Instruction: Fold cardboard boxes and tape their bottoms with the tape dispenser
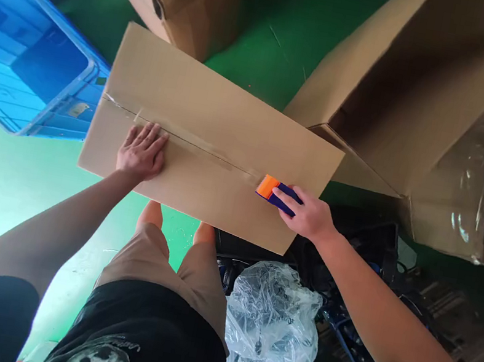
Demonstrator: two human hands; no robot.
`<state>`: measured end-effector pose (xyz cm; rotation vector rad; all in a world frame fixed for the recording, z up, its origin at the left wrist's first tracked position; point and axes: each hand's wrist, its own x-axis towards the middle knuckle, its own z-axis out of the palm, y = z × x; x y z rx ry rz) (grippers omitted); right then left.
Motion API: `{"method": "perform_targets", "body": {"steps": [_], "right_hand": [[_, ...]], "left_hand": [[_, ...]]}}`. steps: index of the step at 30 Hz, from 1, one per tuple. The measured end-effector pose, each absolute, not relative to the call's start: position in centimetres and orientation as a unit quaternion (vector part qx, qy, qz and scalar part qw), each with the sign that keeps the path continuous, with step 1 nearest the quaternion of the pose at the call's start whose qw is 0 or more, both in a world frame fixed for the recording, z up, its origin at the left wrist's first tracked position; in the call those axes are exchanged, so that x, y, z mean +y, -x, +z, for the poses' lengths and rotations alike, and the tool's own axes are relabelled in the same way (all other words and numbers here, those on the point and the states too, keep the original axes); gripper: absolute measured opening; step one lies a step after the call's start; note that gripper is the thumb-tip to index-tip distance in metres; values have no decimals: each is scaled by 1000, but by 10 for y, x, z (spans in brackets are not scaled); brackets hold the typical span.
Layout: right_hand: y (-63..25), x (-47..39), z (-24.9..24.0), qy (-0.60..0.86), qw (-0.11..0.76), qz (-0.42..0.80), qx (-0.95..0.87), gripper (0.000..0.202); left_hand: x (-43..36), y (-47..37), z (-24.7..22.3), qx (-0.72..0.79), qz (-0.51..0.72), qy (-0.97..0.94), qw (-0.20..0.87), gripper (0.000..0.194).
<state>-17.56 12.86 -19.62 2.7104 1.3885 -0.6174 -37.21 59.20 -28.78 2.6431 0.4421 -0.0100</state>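
Note:
A closed cardboard box (217, 108) lies in front of me at a slant, its long seam running across the top face. Clear tape shows along part of that seam, with a loose-looking bit near the left end. My left hand (142, 151) rests flat on the box just below the seam, fingers spread. In my right hand (311, 215) is an orange and dark blue tape dispenser (268, 185), its orange end at the seam toward the box's right side. Whether its edge touches the cardboard I cannot tell.
At left stands a blue plastic crate (56, 104). A large open carton (378, 99) is at the right, another carton (202, 5) beyond the box. Beside my legs sits a clear plastic bag (272, 330), near dark clutter on the green floor (273, 55).

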Motion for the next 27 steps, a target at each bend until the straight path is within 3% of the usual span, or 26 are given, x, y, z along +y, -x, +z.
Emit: {"method": "perform_targets", "body": {"steps": [6, 13, 27], "right_hand": [[157, 56, -199, -869, -18, -174, 463, 44], [144, -14, -207, -868, -66, -114, 479, 44], [143, -73, -231, -878, -64, -141, 453, 45]], "left_hand": [[596, 369, -281, 170, -24, -969, 176, 59], [597, 361, -274, 159, -46, -983, 85, 69], [604, 360, -277, 106, 56, -989, 81, 73]]}}
